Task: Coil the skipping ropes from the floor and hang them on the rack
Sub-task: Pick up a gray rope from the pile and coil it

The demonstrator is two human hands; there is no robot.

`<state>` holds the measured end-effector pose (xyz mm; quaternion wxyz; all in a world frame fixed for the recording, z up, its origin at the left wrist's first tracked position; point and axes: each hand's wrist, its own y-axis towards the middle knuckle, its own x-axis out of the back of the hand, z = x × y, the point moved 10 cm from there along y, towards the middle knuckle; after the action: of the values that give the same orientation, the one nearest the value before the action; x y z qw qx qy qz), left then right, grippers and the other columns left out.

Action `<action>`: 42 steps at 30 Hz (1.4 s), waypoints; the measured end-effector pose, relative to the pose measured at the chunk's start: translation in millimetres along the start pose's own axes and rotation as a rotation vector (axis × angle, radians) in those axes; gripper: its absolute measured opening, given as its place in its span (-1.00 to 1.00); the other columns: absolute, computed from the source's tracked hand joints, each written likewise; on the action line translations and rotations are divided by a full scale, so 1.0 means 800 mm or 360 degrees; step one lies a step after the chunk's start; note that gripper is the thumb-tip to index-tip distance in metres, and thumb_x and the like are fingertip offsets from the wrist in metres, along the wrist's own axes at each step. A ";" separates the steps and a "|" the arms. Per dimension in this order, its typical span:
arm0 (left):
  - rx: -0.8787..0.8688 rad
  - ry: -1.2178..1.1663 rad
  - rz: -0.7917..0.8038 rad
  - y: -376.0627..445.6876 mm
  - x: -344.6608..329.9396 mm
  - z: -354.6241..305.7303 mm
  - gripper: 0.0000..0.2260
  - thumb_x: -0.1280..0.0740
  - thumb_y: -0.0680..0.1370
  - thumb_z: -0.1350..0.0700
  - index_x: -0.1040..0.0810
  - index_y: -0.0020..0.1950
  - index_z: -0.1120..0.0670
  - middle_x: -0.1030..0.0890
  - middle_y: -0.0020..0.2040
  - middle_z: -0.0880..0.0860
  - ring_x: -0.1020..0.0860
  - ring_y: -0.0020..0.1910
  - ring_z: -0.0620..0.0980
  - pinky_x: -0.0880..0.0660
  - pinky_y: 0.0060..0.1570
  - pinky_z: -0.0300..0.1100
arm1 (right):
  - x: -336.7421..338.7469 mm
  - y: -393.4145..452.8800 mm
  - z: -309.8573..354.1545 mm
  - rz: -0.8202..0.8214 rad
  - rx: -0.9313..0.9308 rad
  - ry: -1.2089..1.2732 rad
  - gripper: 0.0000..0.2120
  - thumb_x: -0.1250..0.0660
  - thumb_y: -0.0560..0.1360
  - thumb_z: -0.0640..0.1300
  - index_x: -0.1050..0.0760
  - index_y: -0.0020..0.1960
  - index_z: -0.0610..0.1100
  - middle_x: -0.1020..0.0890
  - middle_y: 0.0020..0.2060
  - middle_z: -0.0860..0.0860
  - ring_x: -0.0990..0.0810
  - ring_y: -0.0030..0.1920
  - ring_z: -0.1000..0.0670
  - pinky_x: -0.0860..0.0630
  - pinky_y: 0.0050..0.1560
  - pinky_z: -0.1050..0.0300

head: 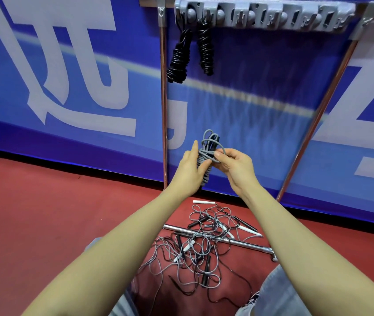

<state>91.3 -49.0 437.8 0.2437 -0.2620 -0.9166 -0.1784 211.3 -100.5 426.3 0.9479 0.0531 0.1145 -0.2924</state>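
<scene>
Two black coiled ropes hang at the rack's left end. Left hand grips a grey rope bundle; right hand pinches its loop. Tangled ropes lie on the red floor below.

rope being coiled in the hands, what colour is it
Grey; the coiled rope shows best in the head view, gripped by the left hand and right hand.

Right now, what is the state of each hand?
Left hand: holds the grey rope bundle, fingers wrapped round it.
Right hand: pinches a loop of the same bundle.
</scene>
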 end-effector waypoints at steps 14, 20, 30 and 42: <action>0.0297 0.0062 -0.0405 0.010 0.034 0.003 -0.42 -0.30 0.46 0.27 -0.20 0.44 0.07 -0.58 0.08 0.11 -0.54 0.02 0.17 -0.48 -0.13 -0.05 | -0.032 -0.010 0.023 0.0085 0.0103 -0.0278 -0.75 -0.22 0.47 -0.48 -0.57 0.00 -0.25 -0.65 -0.19 -0.05 -0.63 -0.14 0.04 -0.58 0.04 0.23; 0.0347 -0.0618 -0.0028 0.009 0.011 0.011 -0.47 -0.29 0.38 0.42 -0.19 0.22 0.05 -0.45 -0.34 0.09 -0.33 -0.51 0.02 -0.33 -0.52 -0.23 | -0.023 -0.003 0.031 0.0151 0.0158 -0.0456 -0.72 -0.26 0.48 -0.43 -0.55 0.13 -0.21 -0.66 -0.06 -0.07 -0.65 -0.06 0.08 -0.55 0.12 0.18; 0.0006 0.0375 -0.0164 0.008 0.020 -0.012 -0.44 -0.44 0.46 0.10 -0.30 0.40 0.07 -0.51 0.19 0.11 -0.49 0.15 0.11 -0.44 -0.02 -0.07 | -0.004 0.000 0.021 -0.0034 0.0076 -0.0335 -0.86 -0.28 0.49 -0.39 -0.54 -0.07 -0.19 -0.64 -0.21 -0.07 -0.63 -0.14 0.00 -0.58 -0.01 0.17; 0.0164 0.0433 -0.0350 0.008 0.024 -0.014 -0.42 -0.33 0.44 0.20 -0.17 0.40 0.09 -0.56 0.00 0.10 -0.54 -0.09 0.15 -0.41 -0.29 -0.09 | -0.025 -0.009 0.039 0.0002 0.0169 -0.0434 -0.70 -0.20 0.41 -0.51 -0.57 0.00 -0.25 -0.65 -0.16 -0.04 -0.63 -0.12 0.11 -0.55 -0.09 0.37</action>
<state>84.6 -41.4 458.9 0.3574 -0.1209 -0.9063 -0.1906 197.1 -100.8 461.0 0.9507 0.0632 -0.0309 -0.3021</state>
